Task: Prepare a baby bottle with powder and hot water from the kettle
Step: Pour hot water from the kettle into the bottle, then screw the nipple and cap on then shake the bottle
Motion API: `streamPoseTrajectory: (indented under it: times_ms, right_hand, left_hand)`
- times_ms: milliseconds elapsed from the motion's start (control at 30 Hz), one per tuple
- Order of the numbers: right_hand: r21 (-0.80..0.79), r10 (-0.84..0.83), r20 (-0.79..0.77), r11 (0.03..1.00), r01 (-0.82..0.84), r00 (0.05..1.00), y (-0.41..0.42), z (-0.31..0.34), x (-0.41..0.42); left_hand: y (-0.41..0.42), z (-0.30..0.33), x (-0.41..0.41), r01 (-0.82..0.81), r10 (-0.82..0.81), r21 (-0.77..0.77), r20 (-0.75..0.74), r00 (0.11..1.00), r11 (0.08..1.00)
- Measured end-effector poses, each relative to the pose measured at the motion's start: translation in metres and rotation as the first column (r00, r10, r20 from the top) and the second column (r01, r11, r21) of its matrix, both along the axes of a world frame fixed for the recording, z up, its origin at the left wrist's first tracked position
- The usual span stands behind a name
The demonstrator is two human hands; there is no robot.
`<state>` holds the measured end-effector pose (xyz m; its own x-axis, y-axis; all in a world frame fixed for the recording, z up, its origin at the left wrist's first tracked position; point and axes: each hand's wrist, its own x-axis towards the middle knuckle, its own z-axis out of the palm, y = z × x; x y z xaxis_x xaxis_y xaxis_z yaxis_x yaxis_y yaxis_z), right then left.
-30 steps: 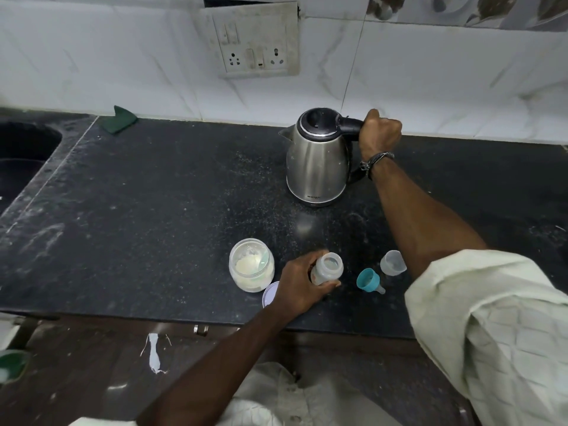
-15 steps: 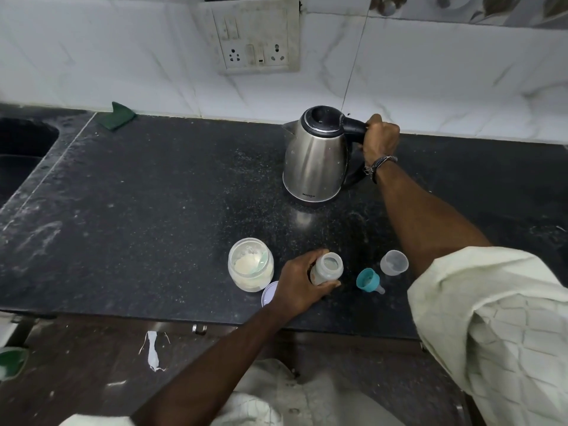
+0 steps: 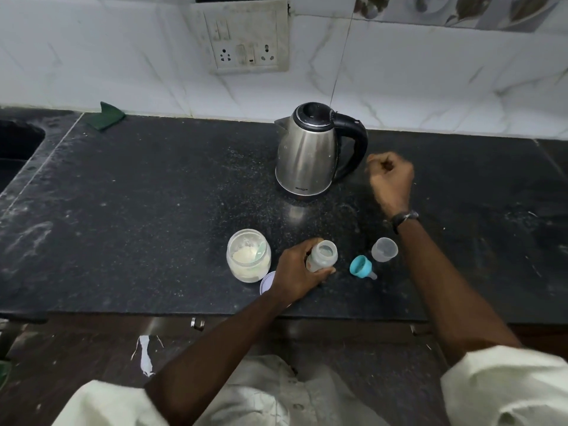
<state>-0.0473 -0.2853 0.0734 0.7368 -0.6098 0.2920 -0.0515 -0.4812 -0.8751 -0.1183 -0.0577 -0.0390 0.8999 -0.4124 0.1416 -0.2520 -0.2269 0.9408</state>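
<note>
A steel kettle point(image 3: 307, 152) with a black handle stands on the black counter point(image 3: 138, 210) near the back wall. My right hand point(image 3: 390, 176) hovers just right of the handle, fingers curled, holding nothing. My left hand point(image 3: 296, 273) grips the open baby bottle point(image 3: 322, 256), upright near the counter's front edge. Left of it stands an open jar of white powder point(image 3: 249, 255) with a scoop inside. A teal bottle ring with nipple point(image 3: 362, 267) and a clear cap point(image 3: 384, 249) lie to the bottle's right.
The jar's lid point(image 3: 266, 282) lies partly under my left wrist. A green cloth point(image 3: 104, 116) sits at the back left, beside a sink point(image 3: 15, 149) at the far left. A socket panel point(image 3: 246, 38) is on the tiled wall.
My right hand has let go of the kettle handle and drawn back toward me. The kettle stays on the counter. My left hand keeps hold of the bottle.
</note>
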Motion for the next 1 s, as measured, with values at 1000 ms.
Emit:
streamPoseTrajectory:
  times_ms: [1000]
  right_hand:
    - [-0.303,0.17,-0.801,0.712,-0.633,0.575,0.059,0.03,-0.112]
  left_hand:
    - [0.001,-0.003,0.003,0.021,-0.02,-0.013,0.054,0.998,1.0]
